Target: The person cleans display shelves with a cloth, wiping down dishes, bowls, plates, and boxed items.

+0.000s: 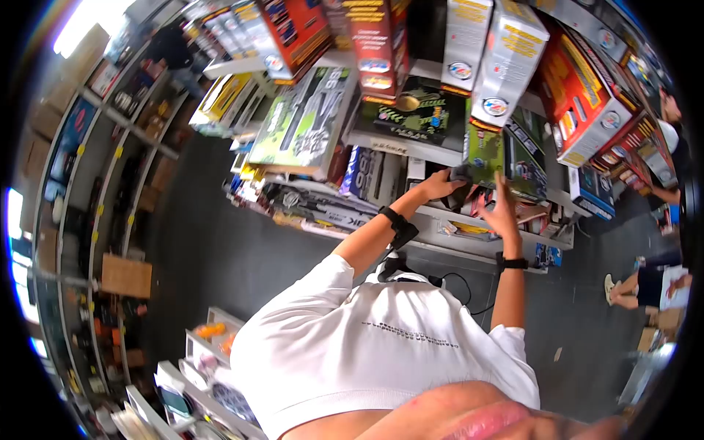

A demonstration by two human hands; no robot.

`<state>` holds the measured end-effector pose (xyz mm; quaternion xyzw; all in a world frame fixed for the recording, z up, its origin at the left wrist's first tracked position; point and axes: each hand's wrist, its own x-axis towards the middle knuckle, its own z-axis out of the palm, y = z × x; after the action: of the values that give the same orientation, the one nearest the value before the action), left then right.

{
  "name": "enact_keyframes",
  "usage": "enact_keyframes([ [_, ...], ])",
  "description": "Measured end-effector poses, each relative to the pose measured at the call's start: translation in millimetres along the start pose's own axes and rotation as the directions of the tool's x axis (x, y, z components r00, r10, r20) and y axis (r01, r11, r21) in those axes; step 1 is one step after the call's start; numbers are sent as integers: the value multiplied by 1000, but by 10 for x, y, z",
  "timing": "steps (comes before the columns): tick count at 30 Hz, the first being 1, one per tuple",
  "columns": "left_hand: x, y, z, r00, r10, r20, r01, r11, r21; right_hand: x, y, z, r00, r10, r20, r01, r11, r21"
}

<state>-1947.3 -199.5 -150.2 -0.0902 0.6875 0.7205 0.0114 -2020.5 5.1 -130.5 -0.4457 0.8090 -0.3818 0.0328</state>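
At one green box [485, 156], one left hand [443, 185], one right hand [502, 210]

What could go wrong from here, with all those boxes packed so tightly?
The right hand is at the green box, close below a tall silver box; a bump might tip the tall one over.

The left hand reaches in beside it, so fingers could perhaps get pinched or snag in the crowded shelf.

A loose black cable loops near the person's body and might catch if they step or turn.
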Motion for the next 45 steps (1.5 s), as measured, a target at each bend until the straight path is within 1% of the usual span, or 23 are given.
enact_keyframes([
  [1, -129, 31, 28, 998, 1, 63, 4, 998, -67, -38, -113, 134, 998, -38, 41, 27, 972, 234],
  [2, -308, 130, 86, 996, 80, 43, -81, 996, 27, -66, 12, 369, 983, -182, 2, 173, 941, 290],
  [3, -520, 278, 164, 987, 156, 35, -159, 980, 117, -61, -17, 522, 989, -148, -17, 140, 877, 459],
  [4, -734, 531, 186, 997, 66, 40, -75, 936, 343, -95, -100, 588, 993, -119, -4, 104, 846, 522],
  [5, -930, 822, 163, 999, -26, 31, 4, 833, 553, -108, -190, 631, 996, -89, 4, 71, 812, 580],
  [6, -1076, 1018, 170, 995, -104, 10, 52, 572, 819, -77, -261, 634, 978, -209, -29, 193, 833, 519],
  [7, -1243, 1012, 144, 999, -33, -12, 27, 487, 873, -65, -459, 626, 967, -214, -135, 253, 842, 476],
  [8, -1420, 1213, 112, 995, -96, -6, 51, 479, 876, -68, -614, 586, 977, -180, -115, 213, 806, 552],
  [10, -1816, 1571, 115, 989, 49, -139, 108, 392, 913, -28, -670, 555, 981, -180, -71, 186, 768, 613],
  [11, -2001, 1872, 128, 982, 30, -186, 160, 387, 908, -9, -588, 611, 985, -142, -97, 171, 738, 653],
  [12, -2168, 1974, 95, 951, 269, -152, 20, 438, 899, 29, -506, 651, 987, -105, -120, 159, 705, 692],
  [13, -2404, 2262, 143, 882, 445, -154, -132, 547, 827, 53, -421, 666, 985, -141, -99, 171, 712, 681],
  [14, -2674, 2492, 221, 709, 685, -170, -307, 516, 800, 57, -337, 678, 993, -98, -67, 117, 714, 691],
  [15, -2882, 2678, 250, 350, 935, -59, -412, 210, 887, 45, -310, 689, 992, -111, -60, 122, 725, 678],
  [18, -3772, 2841, 108, -146, 966, 212, -369, -252, 895, -13, -260, 725, 993, -114, -30, 108, 777, 620],
  [20, -4048, 2844, 197, -300, 917, 264, -298, -353, 887, -29, -278, 778, 992, -122, 23, 81, 774, 628],
  [23, -4269, 2813, 299, -384, 877, 290, -220, -392, 893, 58, -465, 857, 961, -271, -49, 258, 823, 506],
  [25, -4367, 2777, 304, -417, 866, 276, -206, -386, 899, 109, -762, 843, 985, -162, 51, 114, 851, 512],
  [28, -4544, 2736, 240, -451, 850, 271, -191, -389, 901, 330, -867, 1076, 973, -205, 102, 144, 893, 425],
  [32, -4810, 2685, 97, -486, 816, 314, -160, -436, 886, 680, -1470, 1387, 942, -334, -27, 327, 896, 300],
  [36, -5072, 2660, -116, -510, 802, 312, -170, -449, 877, 1079, -2092, 1808, 913, -381, -145, 406, 879, 250],
  [41, -5333, 2658, -416, -535, 788, 305, -161, -449, 879, 1513, -2647, 2303, 879, -470, -78, 471, 882, -3],
  [45, -5509, 2628, -645, -561, 753, 343, -145, -497, 856, 1758, -2691, 2759, 904, -424, 59, 425, 872, -243],
])
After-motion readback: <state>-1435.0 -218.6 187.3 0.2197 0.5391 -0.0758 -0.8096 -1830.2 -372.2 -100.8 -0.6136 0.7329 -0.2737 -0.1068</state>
